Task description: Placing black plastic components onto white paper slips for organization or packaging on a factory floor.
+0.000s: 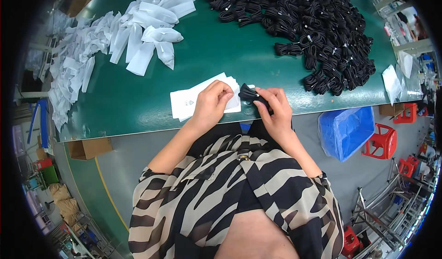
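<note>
Right hand (277, 112) right of white sleeve stack (180, 104): grip pinches coiled black cable (247, 92), likely keeping it compact. Left hand (212, 103) over stack; grip: cannot tell.

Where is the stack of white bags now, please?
In the head view, the stack of white bags lies on the green table, beneath the left hand, left of the cable bundle.

Watching remotely, I read this as a factory workshop: bulk heaps of black cable bundles (317, 24) and white pouches (152, 10) on a broad green worktable (221, 51). I note red plastic stools (386, 138), metal frames (375, 213), a yellow floor line (105, 180).
</note>
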Demonstrator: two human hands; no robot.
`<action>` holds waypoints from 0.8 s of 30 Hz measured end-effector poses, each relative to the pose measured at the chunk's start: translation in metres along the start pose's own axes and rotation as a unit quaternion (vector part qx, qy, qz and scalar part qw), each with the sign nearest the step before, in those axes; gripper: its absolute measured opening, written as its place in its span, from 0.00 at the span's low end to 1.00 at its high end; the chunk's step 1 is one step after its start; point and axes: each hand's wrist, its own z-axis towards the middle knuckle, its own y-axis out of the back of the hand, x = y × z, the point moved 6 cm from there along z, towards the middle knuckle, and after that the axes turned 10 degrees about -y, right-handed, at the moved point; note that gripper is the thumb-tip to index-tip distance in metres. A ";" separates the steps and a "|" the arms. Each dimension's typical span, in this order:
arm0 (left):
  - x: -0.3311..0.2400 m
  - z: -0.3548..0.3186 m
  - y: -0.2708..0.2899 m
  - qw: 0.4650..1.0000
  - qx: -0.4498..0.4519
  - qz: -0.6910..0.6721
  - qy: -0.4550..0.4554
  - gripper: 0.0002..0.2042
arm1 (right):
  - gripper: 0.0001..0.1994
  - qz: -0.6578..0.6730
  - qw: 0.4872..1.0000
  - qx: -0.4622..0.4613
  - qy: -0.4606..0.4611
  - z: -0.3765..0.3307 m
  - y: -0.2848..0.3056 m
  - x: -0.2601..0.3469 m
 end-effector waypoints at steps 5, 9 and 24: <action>0.001 -0.002 0.003 0.997 -0.029 -0.067 0.024 0.02 | 0.20 -0.073 0.994 0.059 0.062 -0.002 -0.006 0.007; -0.017 -0.001 0.004 0.998 0.008 -0.038 -0.054 0.03 | 0.20 -0.063 0.989 0.098 0.086 0.002 -0.004 0.009; -0.055 0.007 0.017 0.977 0.002 0.063 -0.203 0.07 | 0.20 0.052 0.993 0.066 0.078 -0.002 -0.005 0.028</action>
